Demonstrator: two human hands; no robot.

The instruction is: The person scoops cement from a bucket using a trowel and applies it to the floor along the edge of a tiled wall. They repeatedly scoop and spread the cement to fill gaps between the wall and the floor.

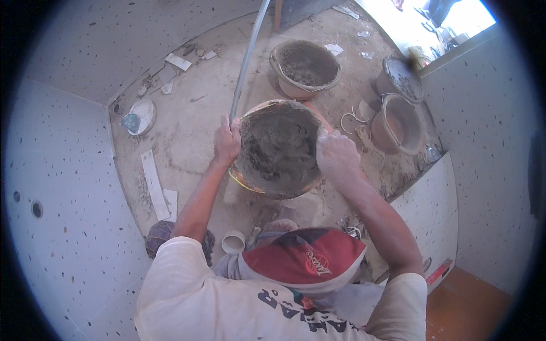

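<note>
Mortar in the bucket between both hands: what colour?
The mortar is dark grey; shows best in the head view.

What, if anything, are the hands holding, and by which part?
Apparently the basin of grey mix, by its rim: left hand at the left side, right hand at the right. Whether the left also grips the grey pole cannot be told.

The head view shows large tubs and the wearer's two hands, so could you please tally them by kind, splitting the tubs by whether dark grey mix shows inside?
Large tubs with dark grey mix: 2 (centre tub, far tub)
Large tubs without it: 2 (brown tub, pale-filled tub)
Wearer's hands: 2 (left hand, right hand)
Total: 6
</note>
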